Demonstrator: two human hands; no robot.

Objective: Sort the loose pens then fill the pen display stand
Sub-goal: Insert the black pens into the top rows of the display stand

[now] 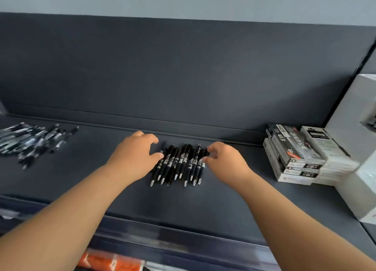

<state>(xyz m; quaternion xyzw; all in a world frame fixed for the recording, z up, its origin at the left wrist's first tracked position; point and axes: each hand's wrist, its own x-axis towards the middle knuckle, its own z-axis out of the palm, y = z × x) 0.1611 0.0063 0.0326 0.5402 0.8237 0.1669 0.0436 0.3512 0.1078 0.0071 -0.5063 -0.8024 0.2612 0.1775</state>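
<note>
Several black pens [179,164] lie side by side in a tidy batch on the dark shelf [183,199], tips toward me. My left hand [135,155] sits at the batch's left edge, its thumb touching the outermost pen and its fingers curved above. My right hand [222,161] is at the right edge, fingertips and thumb pinching the outer pens. A second, looser pile of pens [30,141] lies at the far left of the shelf. No pen display stand is in view.
Stacked pen boxes [299,154] stand at the right of the shelf, with larger white cartons [354,116] behind and beside them. A dark back panel [183,71] rises behind the shelf. Orange packaging [109,262] shows below the front lip.
</note>
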